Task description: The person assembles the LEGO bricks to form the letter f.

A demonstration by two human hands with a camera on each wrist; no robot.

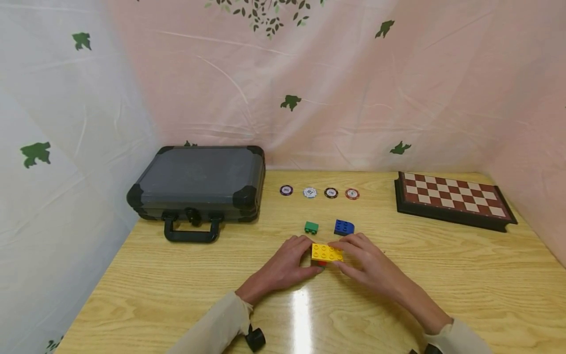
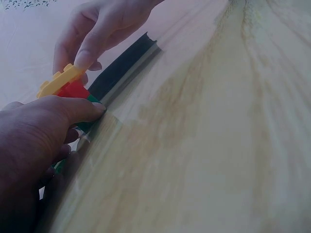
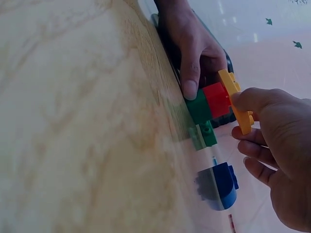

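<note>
A flat yellow toy brick (image 1: pixel 322 252) sits atop a red brick (image 3: pixel 216 100), which stands on a green brick (image 3: pixel 198 108). Low on this stack, my left hand (image 1: pixel 286 266) grips the green brick, thumb on its near side and fingers behind. From the right, my right hand (image 1: pixel 373 263) pinches the yellow brick at its right end between thumb and fingers. In the right wrist view the yellow brick looks slightly tilted against the red one. From above, it covers most of the stack. Just beyond the hands lie a small green brick (image 1: pixel 311 227) and a blue brick (image 1: pixel 344 227) with a rounded end.
A grey case (image 1: pixel 199 177) with a black handle (image 1: pixel 192 237) stands at the back left of the wooden table (image 1: pixel 177 285). Several poker chips (image 1: pixel 310 192) lie in a row behind the bricks. A checkered game board (image 1: pixel 455 196) is at the back right, before a patterned curtain.
</note>
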